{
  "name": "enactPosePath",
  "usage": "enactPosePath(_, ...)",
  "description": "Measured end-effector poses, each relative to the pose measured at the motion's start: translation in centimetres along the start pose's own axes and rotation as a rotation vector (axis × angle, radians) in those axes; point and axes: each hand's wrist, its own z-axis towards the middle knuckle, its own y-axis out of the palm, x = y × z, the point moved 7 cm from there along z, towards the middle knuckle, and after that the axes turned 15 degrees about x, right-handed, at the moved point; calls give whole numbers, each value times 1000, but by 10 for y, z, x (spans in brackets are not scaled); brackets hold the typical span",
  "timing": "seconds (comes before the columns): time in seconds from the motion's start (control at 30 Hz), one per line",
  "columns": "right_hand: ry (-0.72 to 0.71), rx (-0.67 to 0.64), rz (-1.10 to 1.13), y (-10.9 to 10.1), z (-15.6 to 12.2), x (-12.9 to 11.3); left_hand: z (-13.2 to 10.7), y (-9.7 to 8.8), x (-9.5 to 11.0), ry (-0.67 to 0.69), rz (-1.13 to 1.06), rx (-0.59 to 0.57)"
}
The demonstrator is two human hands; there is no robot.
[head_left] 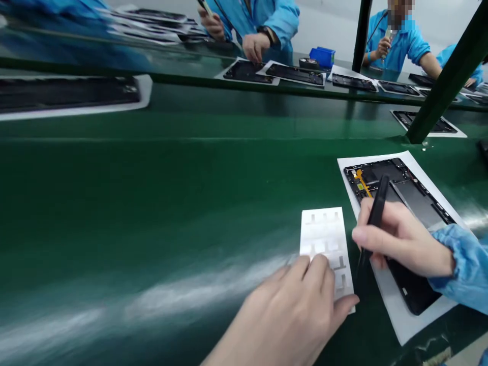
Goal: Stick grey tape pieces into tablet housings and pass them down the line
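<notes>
My left hand (297,300) lies over the lower part of a white sheet of small stickers (324,223), fingers bent on top and thumb at its right edge. Grey T-shaped and bar-shaped pieces show on the sheet. My right hand (404,239) grips black tweezers (378,201) like a pen, points down, beside the sheet's right edge; the tips are dark and hard to make out. Under that hand is an opened black tablet housing (427,203) with an orange flex cable (364,183). It rests on white paper (392,315), partly hidden by my hand and sleeve.
A slanted green post (446,76) rises at the right from the green bench (152,203). Along the raised shelf stand more tablet housings (297,73) on paper and a blue bin (323,57). Co-workers in blue sleeves (282,23) work behind it. Another housing (68,94) lies far left.
</notes>
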Motion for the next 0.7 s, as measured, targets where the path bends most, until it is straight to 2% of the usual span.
enactPosePath(0.1,-128,-89,-111,8,-14,-5,3,6,-18,-40,-94,100)
enactPosePath(0.17,-208,-98,-178,11,-17,-6,0,15,-22,-30,-134,75)
enactPosePath(0.23,-243,-99,-201,13,-17,-6,-4,23,-18,-21,-155,32)
enactPosePath(0.43,-295,-53,-300,14,-15,-13,-12,21,-10,-159,-40,92)
enactPosePath(0.63,-381,-47,-357,17,-17,-16,-10,22,-7,-83,-86,107)
enactPosePath(0.7,-410,-54,-362,19,-17,-16,-8,19,-8,-99,-97,125)
